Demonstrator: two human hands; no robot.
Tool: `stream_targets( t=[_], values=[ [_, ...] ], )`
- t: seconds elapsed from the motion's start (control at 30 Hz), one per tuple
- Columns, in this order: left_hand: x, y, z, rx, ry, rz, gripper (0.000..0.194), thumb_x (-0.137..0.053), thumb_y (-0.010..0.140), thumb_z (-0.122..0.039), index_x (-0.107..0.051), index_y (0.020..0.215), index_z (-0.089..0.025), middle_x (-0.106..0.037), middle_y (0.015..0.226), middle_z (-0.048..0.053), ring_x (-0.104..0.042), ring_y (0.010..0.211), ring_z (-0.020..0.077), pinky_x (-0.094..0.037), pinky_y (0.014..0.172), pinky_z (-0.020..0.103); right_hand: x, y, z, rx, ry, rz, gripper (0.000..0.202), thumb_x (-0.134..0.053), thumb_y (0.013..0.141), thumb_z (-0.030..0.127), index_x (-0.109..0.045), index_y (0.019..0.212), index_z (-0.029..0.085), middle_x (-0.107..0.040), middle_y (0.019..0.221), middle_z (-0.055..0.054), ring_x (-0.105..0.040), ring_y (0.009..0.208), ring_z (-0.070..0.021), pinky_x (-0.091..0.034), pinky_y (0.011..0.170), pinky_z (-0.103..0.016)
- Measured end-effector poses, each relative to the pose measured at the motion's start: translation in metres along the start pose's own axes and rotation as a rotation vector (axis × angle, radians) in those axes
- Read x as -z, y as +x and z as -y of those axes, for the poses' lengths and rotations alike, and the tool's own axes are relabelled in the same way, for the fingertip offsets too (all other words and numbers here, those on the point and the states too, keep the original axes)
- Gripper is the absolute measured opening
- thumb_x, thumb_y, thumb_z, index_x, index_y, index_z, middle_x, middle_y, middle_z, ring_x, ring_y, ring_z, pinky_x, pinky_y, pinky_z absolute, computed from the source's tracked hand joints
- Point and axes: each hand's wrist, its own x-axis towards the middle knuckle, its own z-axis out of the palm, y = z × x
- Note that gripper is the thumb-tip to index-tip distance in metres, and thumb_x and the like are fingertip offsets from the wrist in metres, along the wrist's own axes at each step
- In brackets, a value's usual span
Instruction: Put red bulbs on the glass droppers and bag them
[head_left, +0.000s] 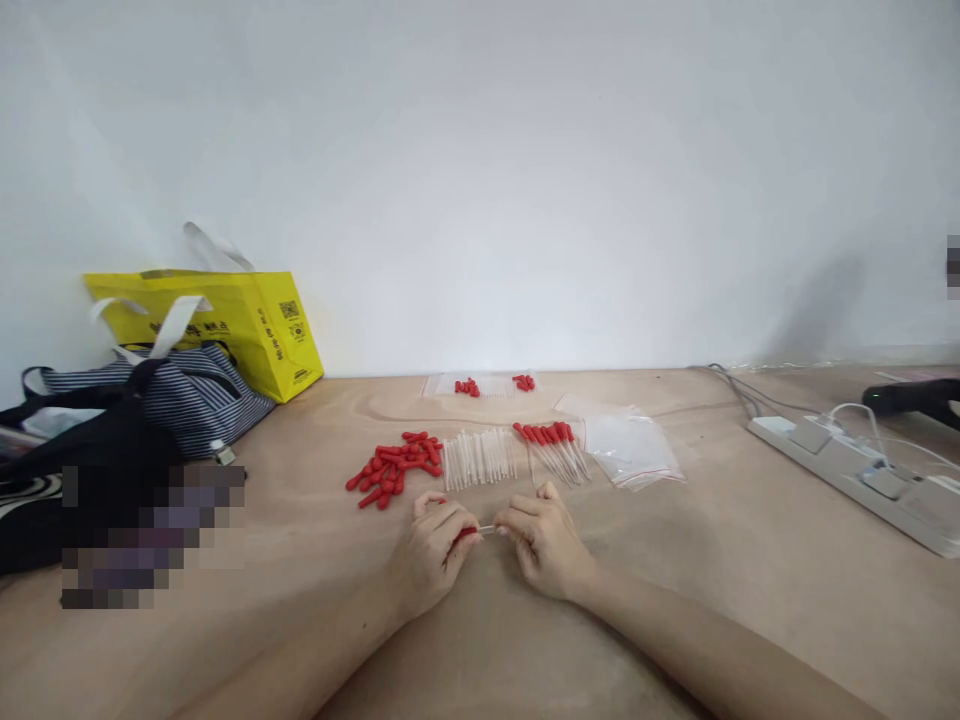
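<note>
My left hand (437,548) pinches a red rubber bulb (466,533) near the table's front. From the bulb a thin clear tube (487,530) runs to my right hand (546,540), whose fingers are closed on its other end. Beyond my left hand lies a loose pile of red bulbs (394,468). Clear tubes (478,460) lie side by side in a row to the right of the pile. Farther right, several tubes with red bulbs on their ends (553,450) lie slanted next to each other.
Clear zip bags (634,447) lie right of the tubes; another bag with red bulbs (466,387) is by the wall. At left stand a yellow bag (262,340), a striped bag (195,400) and a black bag (97,480). A power strip (862,480) with cables is at right.
</note>
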Motion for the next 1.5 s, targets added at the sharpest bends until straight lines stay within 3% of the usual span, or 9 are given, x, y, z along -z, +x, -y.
stream_targets(
  t=[0.17, 0.33, 0.5, 0.6, 0.73, 0.93, 1.07, 1.3, 1.5],
  values=[
    [0.004, 0.003, 0.002, -0.016, -0.023, 0.031, 0.014, -0.04, 0.086, -0.023, -0.053, 0.081, -0.02, -0.062, 0.073, -0.002, -0.055, 0.068, 0.012, -0.022, 0.087, 0.036, 0.004, 0.0, -0.003, -0.036, 0.046, 0.046, 0.022, -0.036, 0.082, 0.014, -0.057, 0.081, 0.019, -0.057, 0.071, -0.001, -0.047, 0.063, -0.0111, -0.02, 0.063, -0.028],
    [0.011, 0.006, 0.007, 0.066, -0.014, 0.0, 0.014, -0.046, 0.083, -0.031, -0.053, 0.092, -0.022, -0.065, 0.083, -0.001, -0.056, 0.077, 0.0148, -0.023, 0.085, 0.035, 0.009, 0.002, -0.012, -0.13, 0.056, 0.059, 0.024, -0.033, 0.088, 0.02, -0.057, 0.084, 0.019, -0.058, 0.073, 0.0, -0.049, 0.068, -0.0112, -0.022, 0.065, -0.027],
    [0.013, 0.008, 0.007, 0.125, -0.026, 0.027, 0.019, -0.04, 0.086, -0.025, -0.056, 0.078, -0.022, -0.065, 0.074, -0.003, -0.055, 0.071, 0.013, -0.023, 0.084, 0.035, 0.013, 0.001, -0.012, -0.03, 0.021, 0.104, 0.018, -0.039, 0.086, 0.021, -0.057, 0.089, 0.02, -0.06, 0.081, -0.001, -0.05, 0.074, -0.0119, -0.023, 0.067, -0.028],
    [0.014, 0.007, 0.011, 0.157, -0.004, 0.06, 0.013, -0.044, 0.084, -0.029, -0.056, 0.087, -0.024, -0.064, 0.081, -0.002, -0.055, 0.08, 0.0159, -0.022, 0.085, 0.038, 0.013, 0.0, -0.012, -0.029, -0.059, 0.089, 0.015, -0.044, 0.083, 0.023, -0.06, 0.084, 0.021, -0.059, 0.077, -0.002, -0.049, 0.075, -0.0137, -0.024, 0.068, -0.028],
    [0.016, 0.005, 0.022, 0.261, 0.078, 0.028, 0.032, -0.053, 0.077, -0.033, -0.048, 0.108, -0.025, -0.06, 0.099, 0.004, -0.049, 0.097, 0.023, -0.022, 0.084, 0.042, 0.011, 0.003, -0.025, -0.25, -0.102, 0.009, 0.019, -0.043, 0.082, 0.021, -0.061, 0.08, 0.021, -0.061, 0.077, -0.002, -0.052, 0.076, -0.015, -0.026, 0.068, -0.028],
    [0.02, 0.005, 0.032, 0.286, 0.116, 0.086, 0.015, -0.054, 0.077, -0.03, -0.058, 0.09, -0.024, -0.059, 0.094, 0.002, -0.05, 0.093, 0.0233, -0.025, 0.08, 0.042, 0.015, 0.023, -0.06, -0.757, -0.253, -0.08, 0.026, -0.038, 0.083, 0.025, -0.063, 0.085, 0.02, -0.064, 0.09, -0.006, -0.054, 0.087, -0.0194, -0.028, 0.073, -0.031],
    [0.02, 0.003, 0.035, 0.227, 0.087, 0.152, 0.013, -0.052, 0.079, -0.028, -0.06, 0.088, -0.026, -0.058, 0.094, 0.001, -0.05, 0.092, 0.0212, -0.025, 0.08, 0.041, 0.014, 0.031, -0.074, -0.927, -0.328, -0.013, 0.026, -0.039, 0.081, 0.026, -0.063, 0.087, 0.019, -0.065, 0.088, -0.008, -0.055, 0.086, -0.0223, -0.025, 0.076, -0.035],
    [0.02, 0.002, 0.044, 0.136, 0.039, 0.216, 0.019, -0.048, 0.082, -0.022, -0.061, 0.094, -0.029, -0.058, 0.095, 0.002, -0.049, 0.092, 0.0199, -0.027, 0.081, 0.039, 0.012, 0.03, -0.078, -0.915, -0.369, -0.053, 0.024, -0.041, 0.079, 0.029, -0.059, 0.091, 0.018, -0.063, 0.092, -0.007, -0.054, 0.087, -0.0216, -0.024, 0.076, -0.035],
    [0.023, 0.004, 0.042, 0.128, 0.038, 0.231, 0.018, -0.047, 0.082, -0.021, -0.061, 0.091, -0.027, -0.056, 0.093, 0.002, -0.049, 0.091, 0.02, -0.029, 0.081, 0.04, 0.007, 0.036, -0.063, -0.714, -0.407, -0.08, 0.024, -0.041, 0.079, 0.032, -0.062, 0.079, 0.019, -0.062, 0.091, -0.008, -0.052, 0.088, -0.0217, -0.024, 0.076, -0.036]
  ],
)
